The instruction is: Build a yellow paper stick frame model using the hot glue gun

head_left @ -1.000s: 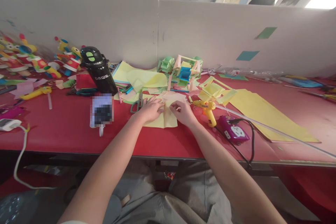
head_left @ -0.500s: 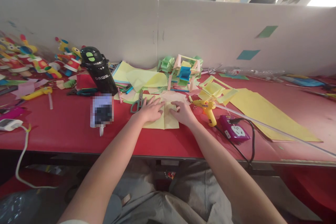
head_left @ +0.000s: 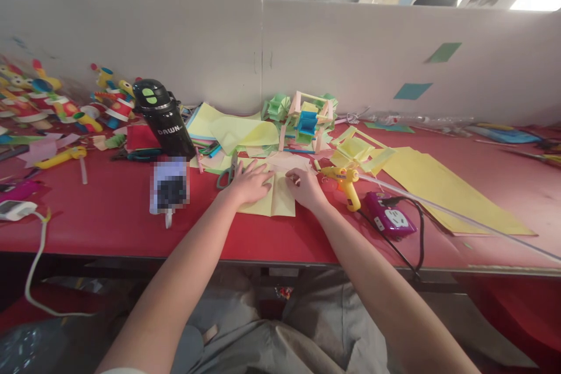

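Observation:
A pale yellow sheet of paper (head_left: 283, 201) with a crease down its middle lies at the front of the red table. My left hand (head_left: 252, 184) rests flat on its left half, fingers spread. At the sheet's right edge, my right hand (head_left: 305, 187) has its fingers curled, thumb and forefinger pinching the paper; that half appears slightly raised. Grey-green scissors (head_left: 227, 176) lie just left of my left hand, partly hidden. A yellow glue gun (head_left: 346, 182) lies to the right of my right hand. Pink paper (head_left: 293, 160) is behind the sheet.
A black bottle (head_left: 164, 120) stands at back left, near a blurred-out device (head_left: 170, 187). Paper models (head_left: 307, 120) stand behind my hands. On the right are a purple power socket (head_left: 390, 214) with a cable and large yellow sheets (head_left: 447, 190). Toy figures (head_left: 65, 99) crowd the far left.
My right hand's fingers have curled in more at the paper's edge, and that edge has shifted slightly left. My left hand stays pressed on the sheet.

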### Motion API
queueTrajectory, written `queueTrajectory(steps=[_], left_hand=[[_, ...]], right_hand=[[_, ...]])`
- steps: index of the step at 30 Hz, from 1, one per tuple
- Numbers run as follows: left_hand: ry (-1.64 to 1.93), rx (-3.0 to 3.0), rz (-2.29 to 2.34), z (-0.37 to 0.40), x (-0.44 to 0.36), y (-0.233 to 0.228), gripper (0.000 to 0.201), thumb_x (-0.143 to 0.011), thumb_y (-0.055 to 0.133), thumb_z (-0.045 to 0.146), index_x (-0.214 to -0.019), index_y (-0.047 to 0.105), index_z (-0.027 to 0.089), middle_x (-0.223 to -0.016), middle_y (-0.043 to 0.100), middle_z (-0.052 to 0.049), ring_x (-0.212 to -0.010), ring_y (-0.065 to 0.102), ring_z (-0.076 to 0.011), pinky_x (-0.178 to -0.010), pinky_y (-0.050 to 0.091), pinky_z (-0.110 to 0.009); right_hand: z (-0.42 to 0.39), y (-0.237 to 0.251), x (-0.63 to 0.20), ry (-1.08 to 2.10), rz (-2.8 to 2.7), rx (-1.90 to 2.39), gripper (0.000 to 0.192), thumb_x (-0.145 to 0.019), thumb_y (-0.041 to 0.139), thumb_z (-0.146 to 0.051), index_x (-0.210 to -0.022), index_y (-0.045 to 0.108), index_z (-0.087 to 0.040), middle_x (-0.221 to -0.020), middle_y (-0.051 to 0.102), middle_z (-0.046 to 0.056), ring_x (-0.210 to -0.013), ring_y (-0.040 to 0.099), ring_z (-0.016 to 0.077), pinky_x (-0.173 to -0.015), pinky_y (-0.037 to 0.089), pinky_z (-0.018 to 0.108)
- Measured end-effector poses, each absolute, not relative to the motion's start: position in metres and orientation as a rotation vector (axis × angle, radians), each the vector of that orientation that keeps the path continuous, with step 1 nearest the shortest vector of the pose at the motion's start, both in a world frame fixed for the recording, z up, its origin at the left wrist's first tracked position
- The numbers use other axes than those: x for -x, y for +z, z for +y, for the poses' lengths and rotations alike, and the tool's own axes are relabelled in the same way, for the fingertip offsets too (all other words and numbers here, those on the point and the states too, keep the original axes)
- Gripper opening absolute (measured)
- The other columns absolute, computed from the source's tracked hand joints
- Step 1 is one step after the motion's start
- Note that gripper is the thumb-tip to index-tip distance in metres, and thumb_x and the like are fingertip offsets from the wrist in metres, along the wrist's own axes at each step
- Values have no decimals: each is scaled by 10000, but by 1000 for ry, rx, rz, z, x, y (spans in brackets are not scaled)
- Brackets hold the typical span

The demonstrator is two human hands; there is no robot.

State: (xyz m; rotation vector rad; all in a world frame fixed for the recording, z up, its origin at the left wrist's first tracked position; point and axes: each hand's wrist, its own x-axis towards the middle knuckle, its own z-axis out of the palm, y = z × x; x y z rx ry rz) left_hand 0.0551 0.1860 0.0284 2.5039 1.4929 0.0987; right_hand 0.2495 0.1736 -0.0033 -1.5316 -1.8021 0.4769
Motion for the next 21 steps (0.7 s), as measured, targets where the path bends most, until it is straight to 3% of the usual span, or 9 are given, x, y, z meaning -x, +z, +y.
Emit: queueTrajectory(steps=[5,21], left_hand=[[103,-2513,1498,188,-57,26,510,-948,327,316,-1433,483,298,-1602,303,-35,-1510,132,-319,-1174,35,-639],[109,-2496,1501,187,-60,29,512,-913,374,260,-1405,515,281,-1587,335,-49,-1508,129,-340,-1148,-30,-685]], right_hand=[[170,1,-247,496,-1835,1566,153,-812,550,-218,-911,660,-180,-682,594,16,-607,522,148,-628,433,271],[168,7,-242,492,-1914,1712,226,-770,534,-176,-964,643,-214,-661,597,16,-610,501,170,-540,330,267]])
